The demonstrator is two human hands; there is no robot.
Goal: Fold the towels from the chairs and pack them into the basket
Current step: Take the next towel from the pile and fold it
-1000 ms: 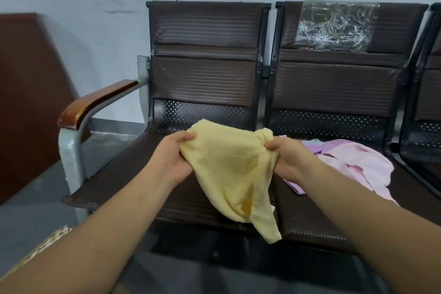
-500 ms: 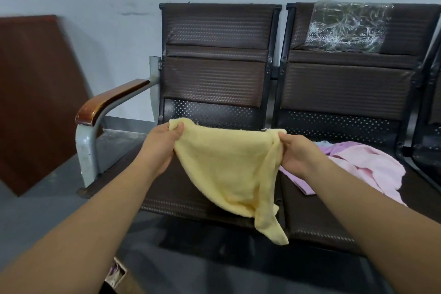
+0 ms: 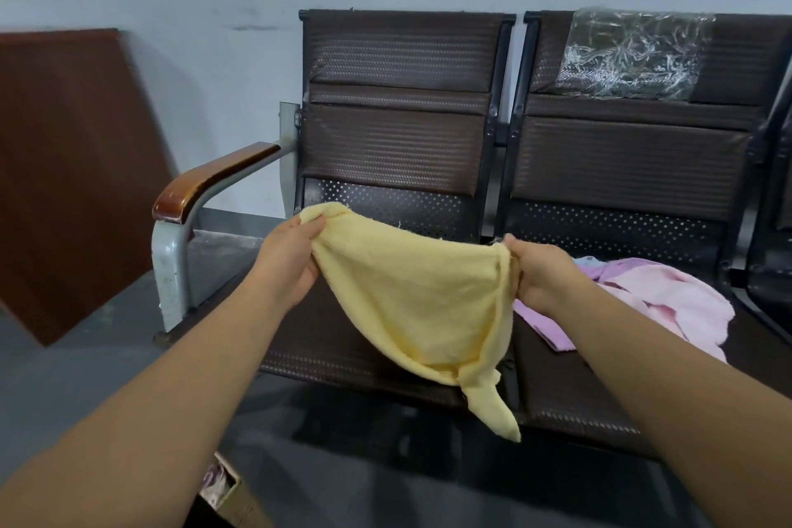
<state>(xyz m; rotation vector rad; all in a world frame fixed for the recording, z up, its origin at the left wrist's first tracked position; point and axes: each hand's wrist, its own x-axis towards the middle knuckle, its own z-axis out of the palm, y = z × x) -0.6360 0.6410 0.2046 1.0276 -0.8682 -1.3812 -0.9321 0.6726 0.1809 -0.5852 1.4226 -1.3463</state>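
Two corners of the yellow towel we pinch, left grip and right grip; pink cloth, perhaps towels, lies beside the right one.

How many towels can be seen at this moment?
2 for certain. The yellow towel hangs between the left hand and right hand. The pink towel lies crumpled on the middle chair's seat; a lilac edge and a pale blue edge beside it may be further towels.

A towel hangs before left chair, towel pile on right chair
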